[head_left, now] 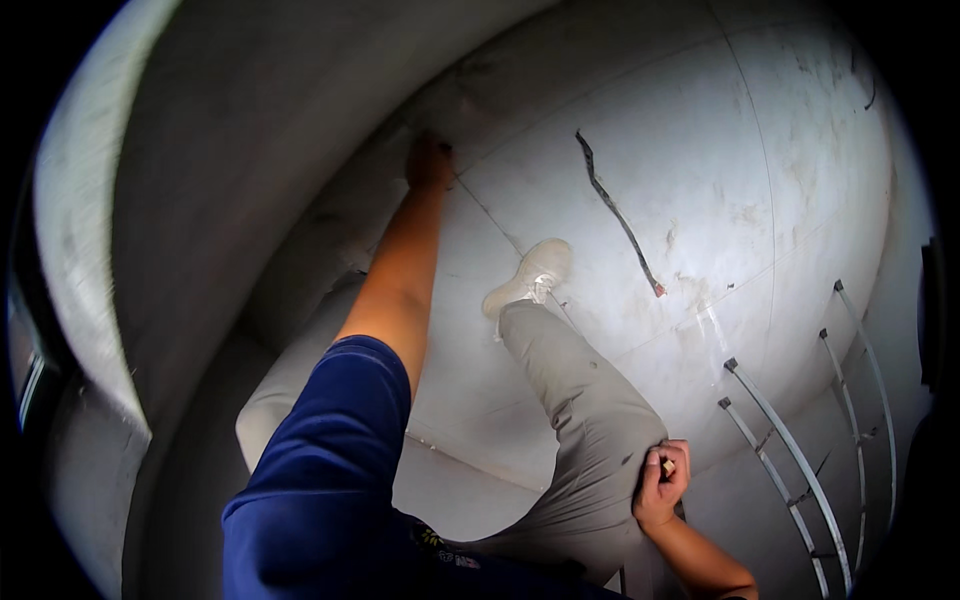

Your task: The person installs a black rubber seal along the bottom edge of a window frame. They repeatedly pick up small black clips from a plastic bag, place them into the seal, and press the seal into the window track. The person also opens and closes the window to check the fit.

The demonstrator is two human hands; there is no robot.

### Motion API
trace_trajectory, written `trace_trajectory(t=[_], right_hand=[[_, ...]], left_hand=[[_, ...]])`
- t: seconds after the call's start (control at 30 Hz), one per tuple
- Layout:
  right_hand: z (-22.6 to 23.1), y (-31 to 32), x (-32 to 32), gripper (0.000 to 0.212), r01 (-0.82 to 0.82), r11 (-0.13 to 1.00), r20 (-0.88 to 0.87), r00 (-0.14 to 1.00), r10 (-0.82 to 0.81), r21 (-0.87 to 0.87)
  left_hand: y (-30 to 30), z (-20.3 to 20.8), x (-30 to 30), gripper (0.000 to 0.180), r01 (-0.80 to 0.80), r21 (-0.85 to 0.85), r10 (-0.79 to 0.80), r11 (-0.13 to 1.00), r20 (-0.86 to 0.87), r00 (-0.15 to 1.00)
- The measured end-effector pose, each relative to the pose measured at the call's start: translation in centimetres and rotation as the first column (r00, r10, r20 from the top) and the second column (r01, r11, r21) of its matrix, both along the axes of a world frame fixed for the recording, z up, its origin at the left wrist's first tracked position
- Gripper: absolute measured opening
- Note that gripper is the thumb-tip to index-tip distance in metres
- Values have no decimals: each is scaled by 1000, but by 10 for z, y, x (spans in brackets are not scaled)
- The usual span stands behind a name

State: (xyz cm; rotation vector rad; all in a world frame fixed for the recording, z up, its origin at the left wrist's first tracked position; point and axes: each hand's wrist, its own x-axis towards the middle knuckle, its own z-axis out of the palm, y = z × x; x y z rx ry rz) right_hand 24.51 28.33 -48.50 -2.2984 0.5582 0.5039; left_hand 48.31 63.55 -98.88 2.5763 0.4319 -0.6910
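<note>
My left arm stretches far forward, and my left hand (430, 163) is at the foot of the shaded wall, beside a floor joint. It looks closed, with a small dark thing at its edge; dimness and blur hide what that is. My right hand (660, 490) rests against my right knee, its fingers curled around a small tan piece, like the end of a wooden handle (669, 467). Most of that piece is hidden in the fist. A dark, flat, crooked strip (618, 217) lies on the pale floor beyond my right shoe (541, 272).
A metal stepladder (790, 450) with dark feet stands at the right. A grey wall (230, 150) curves along the left, ending in a pale edge (85, 220). Thin joints cross the smudged, tiled floor (690, 180). My legs are bent, knees apart.
</note>
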Motion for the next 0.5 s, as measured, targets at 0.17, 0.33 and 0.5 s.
trace_trajectory(t=[0.17,0.33,0.5], right_hand=[[-1,-10,-2,1,37,998,-1,999,-37,50],[14,2,-1,5,23,996,-26,999,-20,88],[33,25,7,3,-94,992,36,995,91,80]], left_hand=[[9,-17,-15,31,35,-45,-32,998,61,998],[6,95,-74,22,129,-279,-125,952,33,992],[15,342,-111,17,228,-520,-285,823,-30,958]])
